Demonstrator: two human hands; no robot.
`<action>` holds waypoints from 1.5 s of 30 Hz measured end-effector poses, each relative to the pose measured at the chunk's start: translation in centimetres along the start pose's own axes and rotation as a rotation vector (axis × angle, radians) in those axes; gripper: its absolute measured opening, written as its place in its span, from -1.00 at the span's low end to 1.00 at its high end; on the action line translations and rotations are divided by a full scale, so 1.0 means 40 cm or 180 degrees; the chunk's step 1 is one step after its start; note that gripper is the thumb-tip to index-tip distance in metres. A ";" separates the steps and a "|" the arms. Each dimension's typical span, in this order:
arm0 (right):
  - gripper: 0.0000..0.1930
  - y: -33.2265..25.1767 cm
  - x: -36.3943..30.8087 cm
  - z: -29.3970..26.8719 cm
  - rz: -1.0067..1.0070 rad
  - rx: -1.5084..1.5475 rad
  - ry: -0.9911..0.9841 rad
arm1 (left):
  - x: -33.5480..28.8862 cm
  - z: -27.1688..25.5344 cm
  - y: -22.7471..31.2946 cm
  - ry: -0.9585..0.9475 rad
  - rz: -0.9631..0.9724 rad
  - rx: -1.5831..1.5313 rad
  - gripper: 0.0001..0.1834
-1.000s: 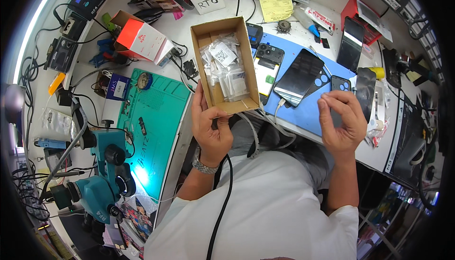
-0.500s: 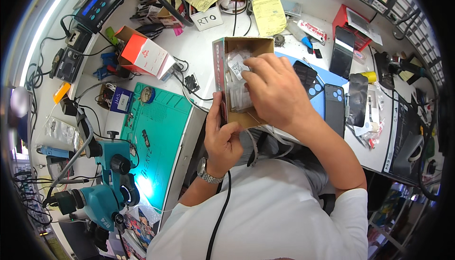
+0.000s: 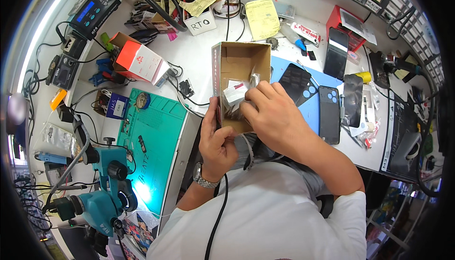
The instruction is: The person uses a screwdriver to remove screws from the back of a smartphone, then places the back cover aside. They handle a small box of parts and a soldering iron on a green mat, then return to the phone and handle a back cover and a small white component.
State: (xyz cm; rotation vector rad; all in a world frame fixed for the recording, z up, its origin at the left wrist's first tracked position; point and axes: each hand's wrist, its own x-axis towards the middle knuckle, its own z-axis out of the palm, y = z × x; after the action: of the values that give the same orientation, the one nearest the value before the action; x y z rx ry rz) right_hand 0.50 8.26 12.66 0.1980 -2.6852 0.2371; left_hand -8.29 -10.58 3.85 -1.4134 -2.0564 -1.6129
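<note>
In the head view, the left hand (image 3: 217,141) grips the box (image 3: 241,55) from its near left corner, index finger laid up along the outer left side and thumb bent near the lower edge. The box is held over the near edge of the white surface (image 3: 196,53), its open top turned toward the camera. Clear packets (image 3: 234,91), one with a white label, lie inside, mostly in the half nearer the person. The right hand (image 3: 277,110) comes over the right wall with its fingers curled down among the packets; whether they pinch one cannot be told, since the fingertips are hidden. A metal watch (image 3: 201,177) sits on the left wrist. To the right of the box, on the surface, is a blue mat (image 3: 310,117), bearing a black panel (image 3: 292,80) and, at its right side, a dark phone back (image 3: 329,115) with round camera holes. Just right of that lies a black sheet (image 3: 351,101). Farther back, a black phone (image 3: 336,51) leans against a red box (image 3: 337,21). A yellow paper (image 3: 262,19) lies beyond the held box, near a white and red tube (image 3: 304,32). Left of the box are a red and white carton (image 3: 142,60) and a green mat (image 3: 163,134), with a small round tin (image 3: 142,100) at the mat's far end. A teal microscope (image 3: 97,208) stands at the lower left, its light falling on the green mat.
</note>
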 end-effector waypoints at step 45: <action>-0.85 0.230 0.112 0.024 0.0799 0.0753 0.0655 | -0.083 -0.200 -0.105 0.2105 -0.0706 0.0166 -0.77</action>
State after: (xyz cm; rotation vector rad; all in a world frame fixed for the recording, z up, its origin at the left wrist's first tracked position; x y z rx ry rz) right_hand -5.50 16.58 12.52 -0.0906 -2.4683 0.6184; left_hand -12.79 -18.92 2.16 -0.5235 -1.8601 -1.7727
